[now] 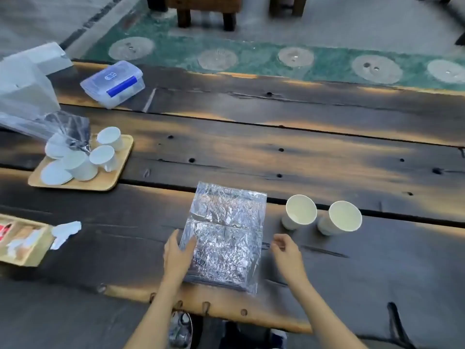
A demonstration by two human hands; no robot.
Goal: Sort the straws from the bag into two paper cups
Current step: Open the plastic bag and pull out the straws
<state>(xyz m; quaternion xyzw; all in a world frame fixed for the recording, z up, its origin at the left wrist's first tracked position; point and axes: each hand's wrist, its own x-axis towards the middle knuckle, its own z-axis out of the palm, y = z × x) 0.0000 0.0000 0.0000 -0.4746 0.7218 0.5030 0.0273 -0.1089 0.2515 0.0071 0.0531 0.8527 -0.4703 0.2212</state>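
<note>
While flat on the dark wooden table (327,152), close to its near edge, treat the silver foil bag (226,235) as light, thin and crackly: probably slick outside, quick to slide on the boards, easy to crease or tear at a seam. No straws in view; presumably inside, so expect loose, very light round sticks, apt to roll and to spill all together once tipped out.

Left hand (177,253) laid on the bag's left edge, fingers straight and close together, thumb on top of the foil, pressing rather than gripping. Right hand (285,250) just beside the bag's right edge, apart from it, fingers loosely curled; possibly pinching something thin, possibly nothing: cannot tell.

Best to pin one side with a flat palm and pinch the mouth at a corner or along the fold across the middle, not squeeze the belly. Opening end: cannot tell.

Nearer paper cup (299,212) and farther paper cup (339,219) upright, mouths open, just right of the bag, near each other but not touching; thin-walled and easy to knock over, so feed straws in from above rather than sweeping sideways.

Bare boards behind the bag and beyond the cups for spreading out. Well apart on the left, a tray (105,182) of upturned cups and a wooden box (37,258). Little room between bag and near edge, so keep rolling straws away from that lip
</note>
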